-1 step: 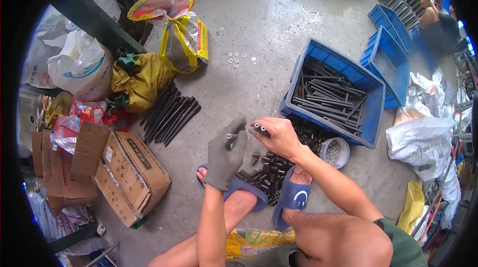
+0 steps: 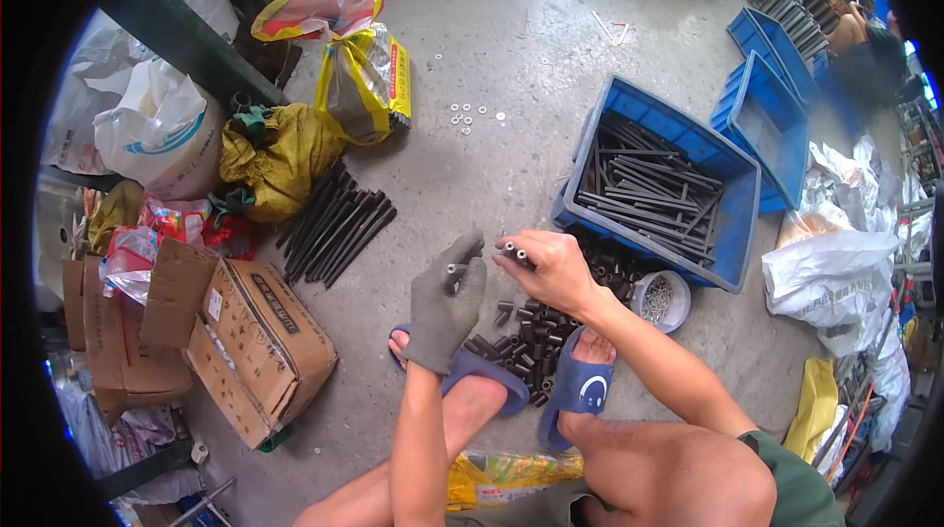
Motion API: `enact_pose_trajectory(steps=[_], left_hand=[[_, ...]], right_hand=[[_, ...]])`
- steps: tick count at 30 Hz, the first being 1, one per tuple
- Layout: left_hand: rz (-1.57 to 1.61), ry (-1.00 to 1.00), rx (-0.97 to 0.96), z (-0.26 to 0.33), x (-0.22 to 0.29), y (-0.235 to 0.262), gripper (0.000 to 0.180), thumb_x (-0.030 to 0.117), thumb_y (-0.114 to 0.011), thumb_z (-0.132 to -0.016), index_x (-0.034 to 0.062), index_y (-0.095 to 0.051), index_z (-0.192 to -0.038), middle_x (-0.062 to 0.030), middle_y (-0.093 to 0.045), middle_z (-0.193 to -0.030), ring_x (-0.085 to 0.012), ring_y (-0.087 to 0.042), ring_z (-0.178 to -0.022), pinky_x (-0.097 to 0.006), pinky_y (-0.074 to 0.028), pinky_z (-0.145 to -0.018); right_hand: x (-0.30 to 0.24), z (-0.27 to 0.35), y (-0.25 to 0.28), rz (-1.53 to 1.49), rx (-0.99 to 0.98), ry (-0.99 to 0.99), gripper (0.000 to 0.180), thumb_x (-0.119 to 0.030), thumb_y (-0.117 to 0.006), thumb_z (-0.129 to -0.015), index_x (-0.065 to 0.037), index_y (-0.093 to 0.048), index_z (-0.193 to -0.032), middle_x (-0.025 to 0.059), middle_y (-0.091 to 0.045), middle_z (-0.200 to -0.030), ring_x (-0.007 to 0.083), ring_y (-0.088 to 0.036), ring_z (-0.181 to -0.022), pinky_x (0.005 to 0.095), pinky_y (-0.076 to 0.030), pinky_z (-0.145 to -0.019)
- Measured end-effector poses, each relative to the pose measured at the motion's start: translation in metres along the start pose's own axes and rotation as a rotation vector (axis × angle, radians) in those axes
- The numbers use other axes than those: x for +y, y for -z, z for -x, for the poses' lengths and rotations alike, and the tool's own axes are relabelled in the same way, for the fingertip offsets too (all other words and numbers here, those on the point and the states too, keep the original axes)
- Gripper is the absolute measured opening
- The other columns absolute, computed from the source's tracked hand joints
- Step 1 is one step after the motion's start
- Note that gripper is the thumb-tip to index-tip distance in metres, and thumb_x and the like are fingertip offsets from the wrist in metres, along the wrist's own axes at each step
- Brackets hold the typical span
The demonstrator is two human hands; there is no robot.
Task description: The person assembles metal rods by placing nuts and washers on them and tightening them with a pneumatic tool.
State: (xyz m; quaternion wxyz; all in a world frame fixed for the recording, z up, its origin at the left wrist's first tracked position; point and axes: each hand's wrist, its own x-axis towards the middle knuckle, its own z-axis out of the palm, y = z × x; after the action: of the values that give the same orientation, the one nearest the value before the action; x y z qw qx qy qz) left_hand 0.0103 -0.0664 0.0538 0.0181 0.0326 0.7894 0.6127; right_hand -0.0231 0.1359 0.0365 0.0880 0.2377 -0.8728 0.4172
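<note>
Looks like a small hardware workshop or fastener storeroom, with the work done right on a bare concrete floor [image 2: 531, 35]. There's a blue plastic bin [image 2: 733, 158] full of long dark threaded rods, more empty blue bins [image 2: 777, 104] behind it, a bundle of black rods [image 2: 334, 222] lying loose, and a heap of short dark sleeves [image 2: 526, 340] by a little bowl of washers [image 2: 661, 299]. Cardboard boxes [image 2: 261, 340] and stuffed sacks [image 2: 285, 158] crowd the edges, pretty typical parts-sorting spot.

Blue crate [image 2: 739, 195], grey glove [image 2: 444, 306]
</note>
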Motion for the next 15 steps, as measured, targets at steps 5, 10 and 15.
enact_pose_trajectory(steps=[5, 10, 15], left_hand=[[-0.157, 0.047, 0.010, 0.004, -0.030, -0.004, 0.033, 0.009, -0.067, -0.104, 0.0015, -0.069, -0.136, -0.0132, -0.077, -0.122, -0.0172, -0.072, -0.109, -0.032, -0.057, -0.092], [0.031, 0.163, 0.041, 0.009, -0.024, -0.008, 0.031, 0.009, -0.067, -0.104, 0.0022, -0.071, -0.134, -0.0136, -0.078, -0.120, -0.0169, -0.073, -0.104, -0.031, -0.058, -0.090], [-0.077, -0.015, 0.009, 0.010, -0.050, -0.008, 0.035, 0.009, -0.067, -0.103, 0.0047, -0.069, -0.138, -0.0154, -0.075, -0.129, -0.0187, -0.073, -0.113, -0.033, -0.057, -0.095]], right_hand=[[-0.002, -0.002, 0.001, -0.046, 0.097, 0.003, 0.020, -0.020, -0.081, -0.091, -0.004, -0.076, -0.101, 0.0153, -0.073, -0.085, 0.0383, -0.070, -0.074, 0.0444, -0.056, -0.065], [-0.008, -0.001, 0.010, -0.055, 0.026, 0.013, 0.020, -0.015, -0.083, -0.088, -0.003, -0.077, -0.102, 0.0159, -0.076, -0.092, 0.0345, -0.074, -0.079, 0.0398, -0.058, -0.070], [-0.007, -0.005, -0.006, -0.028, -0.073, -0.030, 0.021, -0.015, -0.084, -0.086, -0.006, -0.077, -0.104, 0.0137, -0.071, -0.091, 0.0351, -0.072, -0.079, 0.0414, -0.057, -0.069]])
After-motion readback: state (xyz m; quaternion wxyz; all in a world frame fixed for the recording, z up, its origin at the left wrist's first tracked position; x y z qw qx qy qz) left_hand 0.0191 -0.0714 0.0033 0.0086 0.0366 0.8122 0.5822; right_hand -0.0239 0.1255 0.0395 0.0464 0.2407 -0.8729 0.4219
